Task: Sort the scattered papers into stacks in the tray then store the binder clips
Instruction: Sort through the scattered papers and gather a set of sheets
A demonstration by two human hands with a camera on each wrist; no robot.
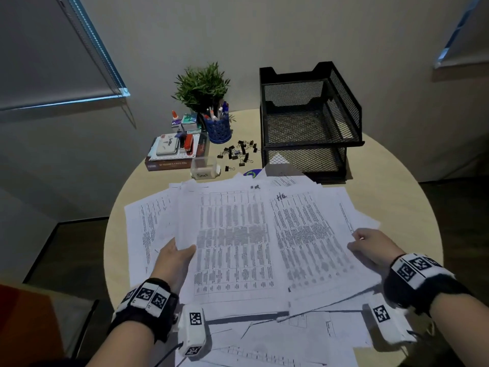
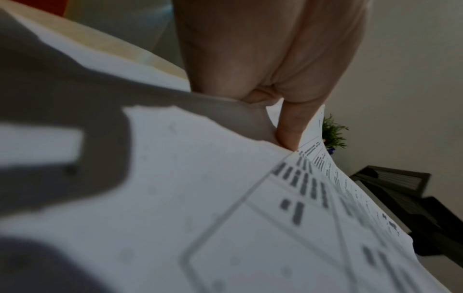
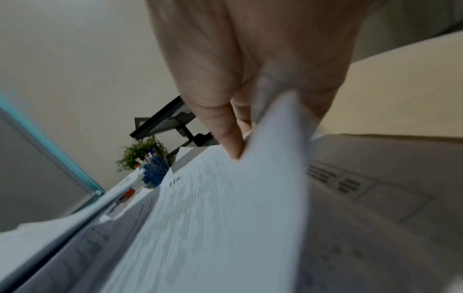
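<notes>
A loose spread of printed white papers (image 1: pixel 238 234) covers the near half of a round beige table (image 1: pixel 391 197). My left hand (image 1: pixel 177 256) pinches the left edge of the lifted sheets, thumb (image 2: pixel 288 126) on top of the paper (image 2: pixel 225 198). My right hand (image 1: pixel 367 245) grips the right edge of the same bundle (image 3: pixel 225 208), thumb (image 3: pixel 225 128) on top. More sheets (image 1: pixel 304 337) lie flat beneath. A black two-tier mesh tray (image 1: pixel 309 123) stands at the back right, a paper corner in its lower tier. Several black binder clips (image 1: pixel 238 153) lie scattered left of the tray.
A small clear box labelled "Small" (image 1: pixel 205 170) sits by the clips. Behind it are a blue pen cup (image 1: pixel 219 128), a potted plant (image 1: pixel 202 86), a glue bottle (image 1: pixel 175 120) and a book stack with a stapler (image 1: pixel 176 152). Walls stand close behind the table.
</notes>
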